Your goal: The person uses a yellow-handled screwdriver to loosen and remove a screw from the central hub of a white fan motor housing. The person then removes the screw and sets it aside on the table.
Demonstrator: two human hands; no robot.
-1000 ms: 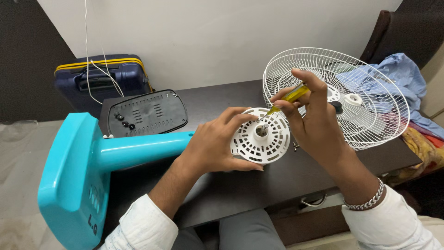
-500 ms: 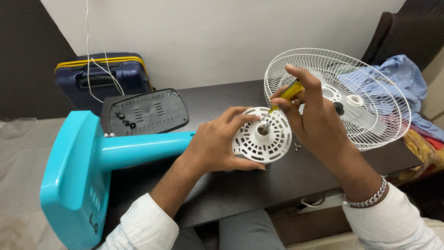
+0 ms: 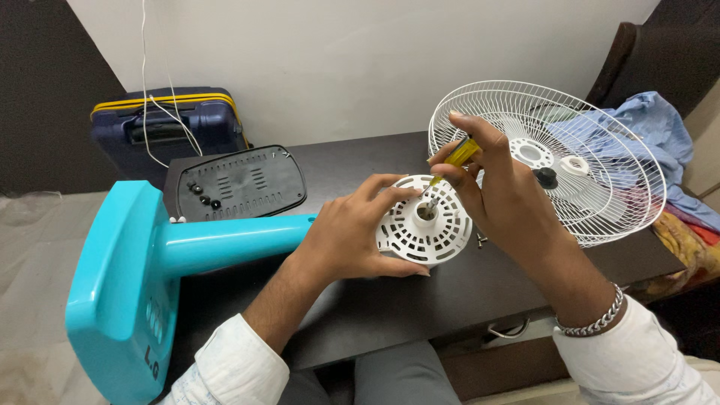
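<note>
A turquoise fan stand (image 3: 187, 247) lies on its side across the dark table (image 3: 420, 300), its base at the left. At the pole's right end sits a white round vented motor cover (image 3: 424, 225). My left hand (image 3: 352, 232) grips that cover from the left. My right hand (image 3: 499, 187) holds a yellow-handled screwdriver (image 3: 457, 156), its tip set into the cover's centre hole. A small screw (image 3: 481, 240) lies on the table just right of the cover.
A white wire fan guard (image 3: 592, 150) with a black knob (image 3: 546, 177) and a white ring lies at the right. A black vented plate (image 3: 240, 184) rests at the back left. A navy suitcase (image 3: 169, 127) stands behind; clothes (image 3: 660, 135) are heaped at the far right.
My right hand has shifted slightly left and down, bringing the screwdriver tip into the cover's centre. My left hand keeps its grip on the cover.
</note>
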